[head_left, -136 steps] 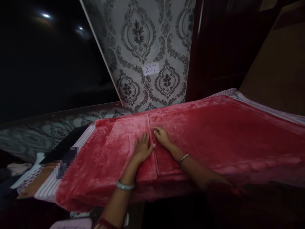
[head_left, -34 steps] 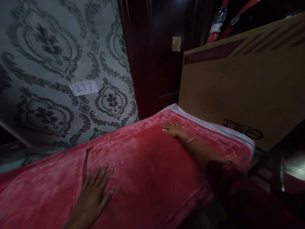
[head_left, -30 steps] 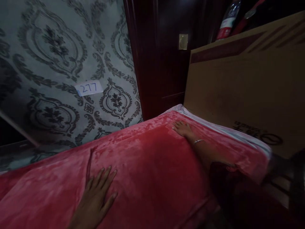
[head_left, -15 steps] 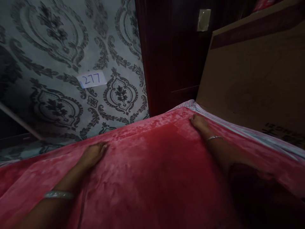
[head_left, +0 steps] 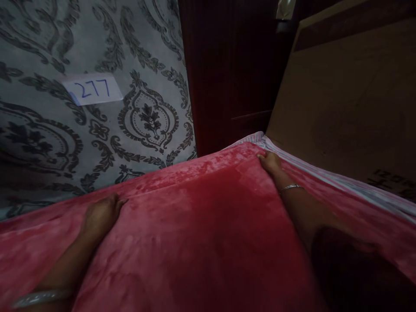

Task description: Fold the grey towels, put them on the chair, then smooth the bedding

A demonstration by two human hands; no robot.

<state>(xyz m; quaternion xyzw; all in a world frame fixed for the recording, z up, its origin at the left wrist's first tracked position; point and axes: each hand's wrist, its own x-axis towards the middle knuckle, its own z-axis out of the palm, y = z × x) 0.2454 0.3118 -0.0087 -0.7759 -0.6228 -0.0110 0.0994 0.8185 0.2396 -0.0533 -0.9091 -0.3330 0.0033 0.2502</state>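
Note:
A red plush blanket point(head_left: 201, 225) lies spread in front of me, with a folded layer on top. On the left, my left hand point(head_left: 102, 214) is closed on the edge of that layer, its fingers curled and partly hidden. Farther off on the right, my right hand point(head_left: 271, 163) pinches the layer's far right corner. Between the two hands the folded edge runs nearly straight. A striped white and pink cloth point(head_left: 344, 182) shows under the blanket along its right side.
A wall with grey damask wallpaper point(head_left: 147, 119) rises at the far left, bearing a paper marked 277 point(head_left: 95, 89). Beside it stands a dark red wooden panel point(head_left: 227, 78) with a metal plate point(head_left: 285, 8). A large cardboard box point(head_left: 351, 95) stands along the right.
My left hand has moved left and toward me along the blanket's edge. My right hand stays at the far corner, which looks slightly lifted. The view has shifted a little.

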